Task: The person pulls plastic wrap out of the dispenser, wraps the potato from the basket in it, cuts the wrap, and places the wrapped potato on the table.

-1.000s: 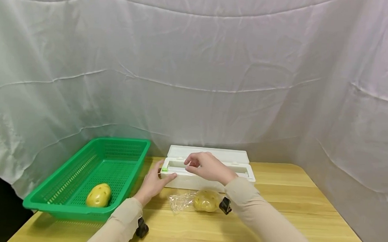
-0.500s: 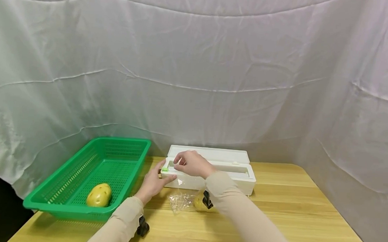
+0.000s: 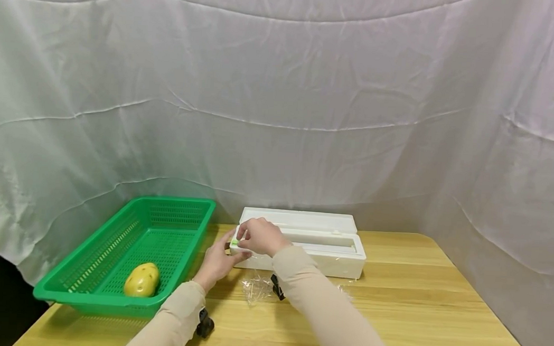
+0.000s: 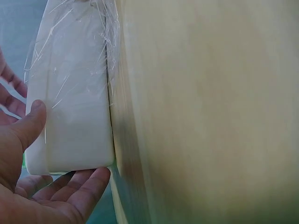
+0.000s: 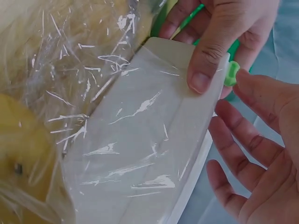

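Note:
My left hand (image 3: 217, 262) grips the left end of a white cling film dispenser (image 3: 307, 262), thumb on its front face and fingers round the end. At that end sits a small green slide cutter (image 5: 231, 73). My right hand (image 3: 262, 238) reaches across the top; in the right wrist view its thumb tip touches the cutter while the other fingers stay spread beside the box. Clear cling film (image 4: 77, 51) drapes over the front face. A potato (image 5: 25, 154) in film lies before the box, hidden by my right arm in the head view.
The dispenser's lid (image 3: 298, 220) stands raised at the back. To the left is a green basket (image 3: 95, 305) holding another potato (image 3: 142, 280). Crumpled film (image 3: 255, 289) lies on the wooden table (image 3: 430, 309); a grey curtain (image 3: 290, 115) hangs behind.
My right hand has moved left along the dispenser to the cutter. Its forearm now covers the wrapped potato in the head view. The left hand keeps its hold on the box end.

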`<state>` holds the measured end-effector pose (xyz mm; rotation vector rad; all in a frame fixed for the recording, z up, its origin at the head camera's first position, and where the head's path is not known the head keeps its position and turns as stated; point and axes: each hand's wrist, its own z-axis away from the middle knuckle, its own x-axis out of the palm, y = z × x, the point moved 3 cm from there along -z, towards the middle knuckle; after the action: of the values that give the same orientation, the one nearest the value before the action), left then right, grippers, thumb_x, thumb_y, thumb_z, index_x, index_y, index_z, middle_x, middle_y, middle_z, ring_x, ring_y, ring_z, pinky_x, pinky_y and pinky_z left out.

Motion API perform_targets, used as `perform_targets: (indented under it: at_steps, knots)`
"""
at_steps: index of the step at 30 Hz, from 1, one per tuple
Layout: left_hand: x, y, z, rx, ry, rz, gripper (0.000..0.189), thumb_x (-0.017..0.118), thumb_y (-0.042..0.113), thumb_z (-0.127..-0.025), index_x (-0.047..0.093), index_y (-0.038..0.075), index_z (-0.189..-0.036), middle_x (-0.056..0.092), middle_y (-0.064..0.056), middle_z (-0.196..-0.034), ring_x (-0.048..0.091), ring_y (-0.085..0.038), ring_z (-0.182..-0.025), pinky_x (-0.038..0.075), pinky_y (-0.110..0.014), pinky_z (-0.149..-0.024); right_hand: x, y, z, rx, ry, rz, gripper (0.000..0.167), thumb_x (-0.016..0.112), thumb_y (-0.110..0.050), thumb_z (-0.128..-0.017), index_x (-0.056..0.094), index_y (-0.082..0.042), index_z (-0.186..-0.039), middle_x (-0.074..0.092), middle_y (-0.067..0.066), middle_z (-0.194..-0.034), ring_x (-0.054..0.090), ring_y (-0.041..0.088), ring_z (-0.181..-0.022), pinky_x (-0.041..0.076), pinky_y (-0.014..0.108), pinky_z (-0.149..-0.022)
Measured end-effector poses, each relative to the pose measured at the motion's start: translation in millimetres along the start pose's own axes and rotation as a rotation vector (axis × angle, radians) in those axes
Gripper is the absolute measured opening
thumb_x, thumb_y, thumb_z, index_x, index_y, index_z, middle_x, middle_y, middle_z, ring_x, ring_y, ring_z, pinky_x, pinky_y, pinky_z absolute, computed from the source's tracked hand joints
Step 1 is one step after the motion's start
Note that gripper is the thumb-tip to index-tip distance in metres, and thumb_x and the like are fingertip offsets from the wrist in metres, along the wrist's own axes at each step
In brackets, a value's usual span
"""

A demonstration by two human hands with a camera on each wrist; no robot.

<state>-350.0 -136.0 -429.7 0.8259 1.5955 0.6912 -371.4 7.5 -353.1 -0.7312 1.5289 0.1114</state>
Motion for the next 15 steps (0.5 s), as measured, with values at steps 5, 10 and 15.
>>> perform_targets:
  at_steps: [5,10,15]
  knots:
    - [-0.8,1.0,-0.4,-0.005,-0.003,-0.004,0.083,0.086,0.035,-0.093,0.045,0.014,-0.163,0.064,-0.027,-0.147,0.062,-0.047,-0.134,0.052,-0.060,-0.110,3.1,-0.5,-1.8,0.023,0.009,0.021,0.007,0.080,-0.021,-0.097,0.081,-0.020,-0.104,0.079,-0.002,-0.097,0.069,0.013,-0.085,0.059,0.038,-0.083]
    - [-1.4,0.3,-0.4,0.004,0.001,-0.015,0.082,0.086,0.034,-0.093,0.047,0.014,-0.162,0.065,-0.027,-0.146,0.063,-0.047,-0.133,0.052,-0.060,-0.110,5.4,-0.7,-2.7,0.029,0.038,0.026,0.004,0.081,-0.024,-0.097,0.080,-0.019,-0.098,0.079,-0.003,-0.094,0.067,0.012,-0.080,0.058,0.037,-0.080]
    - [-1.7,-0.2,-0.4,0.023,-0.004,-0.039,0.080,0.085,0.033,-0.094,0.047,0.013,-0.162,0.065,-0.027,-0.146,0.065,-0.045,-0.129,0.055,-0.058,-0.107,10.2,0.2,-5.0,0.035,0.069,0.038,0.012,0.082,-0.027,-0.097,0.076,-0.020,-0.088,0.076,-0.007,-0.086,0.061,0.009,-0.075,0.054,0.034,-0.075]
